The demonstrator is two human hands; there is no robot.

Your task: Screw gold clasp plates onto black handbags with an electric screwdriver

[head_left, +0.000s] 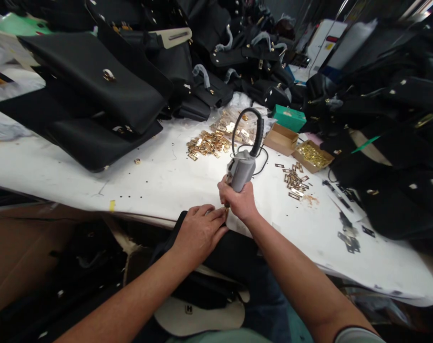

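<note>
My right hand (242, 200) is wrapped round a grey electric screwdriver (242, 170), which stands nearly upright with its cord looping from the top. Its tip points down at a small gold-coloured metal fitting (227, 208), mostly hidden by my fingers. My left hand (198, 231) lies over a black bag panel (231, 247) at the table's front edge, its fingertips pressing beside the screwdriver's tip. Much of the panel is covered by my hands and forearms. Beyond the screwdriver lies a pile of gold-coloured metal fittings (209, 144).
Black bags (95, 71) are heaped at the left and back, more (398, 190) at the right. On the white table (166, 176) are a box of small gold parts (312, 155), rectangular metal frames (294, 180) and a green box (289, 117). A beige piece (198, 317) lies near my lap.
</note>
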